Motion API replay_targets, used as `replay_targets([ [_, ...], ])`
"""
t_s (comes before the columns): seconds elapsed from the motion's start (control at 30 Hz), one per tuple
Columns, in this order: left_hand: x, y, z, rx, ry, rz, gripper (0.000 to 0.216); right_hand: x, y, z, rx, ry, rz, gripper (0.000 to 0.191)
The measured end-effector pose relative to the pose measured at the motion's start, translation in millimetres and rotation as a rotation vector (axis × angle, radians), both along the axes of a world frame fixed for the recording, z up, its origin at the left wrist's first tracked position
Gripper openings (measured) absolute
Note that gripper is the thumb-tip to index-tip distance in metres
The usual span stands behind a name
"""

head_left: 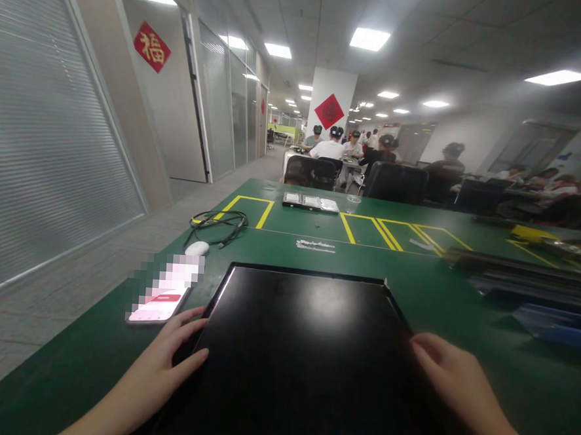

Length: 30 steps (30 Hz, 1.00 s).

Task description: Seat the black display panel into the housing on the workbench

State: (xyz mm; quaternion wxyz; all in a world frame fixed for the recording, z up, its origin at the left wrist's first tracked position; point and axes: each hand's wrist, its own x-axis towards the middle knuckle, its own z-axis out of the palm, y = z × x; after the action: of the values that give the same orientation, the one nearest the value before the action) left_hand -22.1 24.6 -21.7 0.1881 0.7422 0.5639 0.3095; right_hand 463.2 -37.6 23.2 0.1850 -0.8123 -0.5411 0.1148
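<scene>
A large flat black panel (302,349), like a closed laptop or a screen lying flat, rests on the green table (415,277) right in front of me. My left hand (171,354) grips its left edge, thumb on top and fingers curled round the side. Over at the panel's right edge, my right hand (450,378) lies with its fingers closed against the rim. A phone (160,301) with a lit screen lies just left of the panel, close to my left hand.
A white mouse (197,247) and a coiled black cable (218,225) lie at the back left. Trays (311,202) sit among yellow floor-style markings farther back. Dark and blue flat items (537,285) are stacked at the right. Several people sit at distant tables.
</scene>
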Motion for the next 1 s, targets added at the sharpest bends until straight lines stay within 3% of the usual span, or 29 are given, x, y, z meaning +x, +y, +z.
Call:
replay_targets([
  [0.1,2.8,-1.1,5.1,-0.009,0.034,-0.007,0.048,-0.6,-0.4,0.9,0.004,0.008,0.003,0.042],
  [0.33,6.2,-16.4,-6.4,0.084,0.048,-0.073,0.043,1.2,-0.3,-3.4,0.008,0.0,0.01,0.04],
  [0.43,9.6,-25.2,3.5,0.134,0.11,-0.156,0.049,3.5,-0.3,-6.3,0.033,-0.008,0.018,0.038],
  [0.6,9.9,-25.3,23.5,0.08,0.25,-0.402,0.051,6.6,-0.2,-9.5,0.088,-0.016,0.026,0.037],
  [0.77,15.3,-28.3,38.3,0.138,0.257,-0.429,0.046,4.4,-0.4,-7.2,0.055,-0.016,0.023,0.037],
  [1.0,20.0,-31.9,56.9,0.044,0.325,-0.619,0.045,3.5,0.8,-7.0,0.046,-0.006,0.021,0.038],
])
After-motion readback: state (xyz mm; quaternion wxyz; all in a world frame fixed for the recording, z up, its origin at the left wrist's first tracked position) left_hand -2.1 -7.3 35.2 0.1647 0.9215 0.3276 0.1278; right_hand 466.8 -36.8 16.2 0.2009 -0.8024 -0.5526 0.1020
